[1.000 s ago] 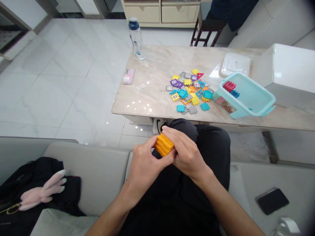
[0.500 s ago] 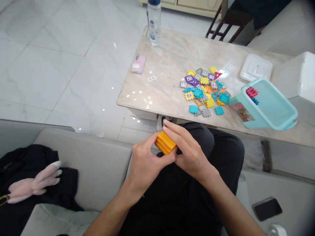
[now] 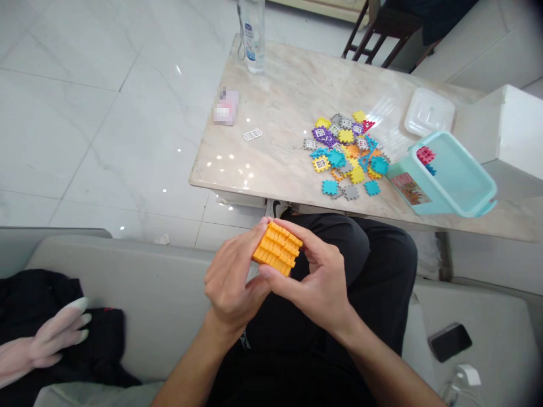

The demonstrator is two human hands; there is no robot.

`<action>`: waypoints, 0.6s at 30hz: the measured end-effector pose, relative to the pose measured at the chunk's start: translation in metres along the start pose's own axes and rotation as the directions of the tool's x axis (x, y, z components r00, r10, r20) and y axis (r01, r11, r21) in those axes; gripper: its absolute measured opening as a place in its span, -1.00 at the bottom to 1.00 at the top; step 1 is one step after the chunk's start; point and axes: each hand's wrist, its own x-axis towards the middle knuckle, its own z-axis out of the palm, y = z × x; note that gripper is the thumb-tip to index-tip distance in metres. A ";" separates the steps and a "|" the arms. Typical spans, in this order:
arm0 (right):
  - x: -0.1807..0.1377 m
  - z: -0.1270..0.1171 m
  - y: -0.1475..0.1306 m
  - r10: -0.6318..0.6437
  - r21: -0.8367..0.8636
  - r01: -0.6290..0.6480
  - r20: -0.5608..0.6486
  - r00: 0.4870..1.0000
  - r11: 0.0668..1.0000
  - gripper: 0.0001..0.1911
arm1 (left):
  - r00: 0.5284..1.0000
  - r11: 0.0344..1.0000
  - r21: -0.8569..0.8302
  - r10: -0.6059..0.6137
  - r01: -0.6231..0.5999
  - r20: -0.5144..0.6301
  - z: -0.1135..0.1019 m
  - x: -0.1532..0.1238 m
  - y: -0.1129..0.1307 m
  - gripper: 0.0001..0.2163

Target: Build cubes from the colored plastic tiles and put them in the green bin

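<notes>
Above my lap, a block of orange interlocking tiles (image 3: pixel 278 249) is gripped between both hands. Its toothed, ridged side faces up toward me. My left hand (image 3: pixel 235 274) closes on its left side, while my right hand (image 3: pixel 316 271) holds the right side, with the thumb along the near edge. Ahead on the table lies a loose pile of toothed building tiles (image 3: pixel 345 135) in yellow, teal, purple, grey and orange, some fitted with white window pieces. Apart from the pile rests a white window piece (image 3: pixel 253 134).
A mint-green bin (image 3: pixel 453 192) with a few tiles inside stands on the marble table (image 3: pixel 280 96), near its clear lid (image 3: pixel 430 112). A water bottle (image 3: pixel 255 39) stands at the far left corner. A phone (image 3: pixel 450 342) and a pink plush toy (image 3: pixel 55 339) lie on the sofa.
The orange block has been turned in my hands, from a smoother face showing to its ridged, toothed side facing up. My fingers have shifted around it. The view has moved slightly.
</notes>
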 end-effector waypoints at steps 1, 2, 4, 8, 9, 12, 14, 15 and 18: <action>-0.001 0.001 -0.002 -0.007 0.002 0.007 -0.011 1.000 1.000 -0.39 | 1.000 1.000 0.004 0.008 -0.008 -0.012 0.000 -0.001 0.001 -0.49; -0.001 0.002 -0.004 -0.010 0.006 0.010 -0.016 1.000 1.000 -0.40 | 1.000 1.000 0.006 0.017 -0.017 -0.025 0.000 -0.001 0.002 -0.49; -0.003 0.001 -0.008 -0.011 0.018 0.011 -0.012 1.000 1.000 -0.41 | 0.998 0.999 0.015 0.029 -0.028 -0.051 -0.001 -0.003 0.004 -0.49; -0.008 -0.003 -0.015 -0.034 0.001 0.034 -0.018 0.999 0.999 -0.42 | 0.998 0.998 0.066 0.001 0.003 -0.062 -0.003 -0.004 0.011 -0.52; -0.010 -0.004 -0.016 -0.045 -0.009 0.045 -0.025 0.999 0.999 -0.42 | 0.998 0.997 0.072 0.005 0.000 -0.057 -0.003 -0.003 0.013 -0.53; -0.015 -0.009 -0.019 -0.074 -0.018 0.074 -0.033 0.997 0.997 -0.43 | 0.997 0.996 0.051 0.069 -0.067 -0.039 -0.005 0.000 0.018 -0.53; -0.019 -0.013 -0.020 -0.092 -0.016 0.091 -0.032 0.995 0.996 -0.42 | 0.993 0.993 0.032 0.111 -0.110 -0.029 -0.005 0.001 0.022 -0.54; -0.021 -0.016 -0.020 -0.099 -0.021 0.098 -0.034 0.994 0.995 -0.42 | 0.993 0.992 0.032 0.119 -0.118 -0.026 -0.005 0.001 0.025 -0.54; -0.026 -0.027 -0.021 -0.114 -0.042 0.113 -0.022 0.993 0.993 -0.38 | 1.000 0.998 0.052 0.023 -0.022 -0.010 -0.004 0.001 0.035 -0.53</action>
